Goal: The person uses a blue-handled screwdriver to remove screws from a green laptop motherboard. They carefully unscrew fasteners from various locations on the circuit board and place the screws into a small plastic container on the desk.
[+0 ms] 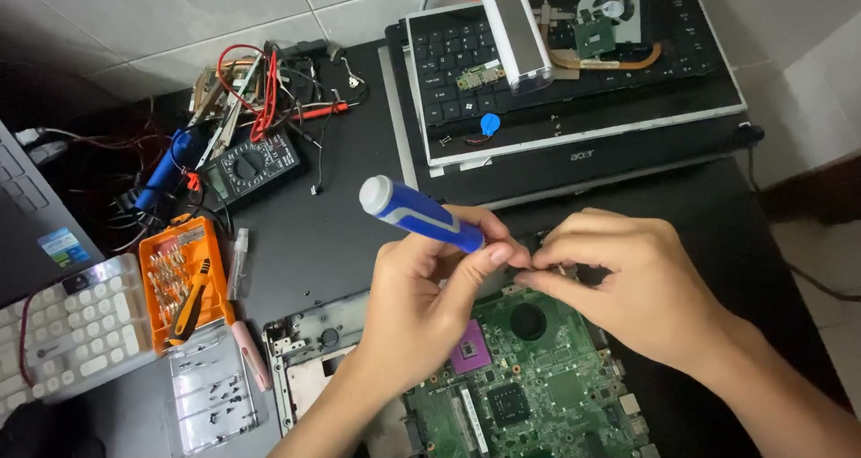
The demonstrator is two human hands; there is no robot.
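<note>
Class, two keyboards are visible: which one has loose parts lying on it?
The black laptop keyboard at the top, carrying a fan and a silver bar; the white one carries none.

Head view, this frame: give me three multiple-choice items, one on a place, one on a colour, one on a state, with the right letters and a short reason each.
1. Where does the orange screwdriver-bit case lie?
A. On the keyboard at the top
B. Left of the hands, beside the white keyboard
C. On the green board

2. What colours is the screwdriver handle?
A. Blue with a white cap
B. Red and black
C. All yellow

3. How is the screwdriver held?
A. Lying loose on the table
B. Stowed in the orange case
C. Gripped in the left hand, with the right hand at its tip end

Answers: 1 B, the case sits by the white keyboard at the left. 2 A, the handle is blue with a white end. 3 C, the left hand is closed around it and the right hand pinches by the tip, above the green motherboard.
</note>
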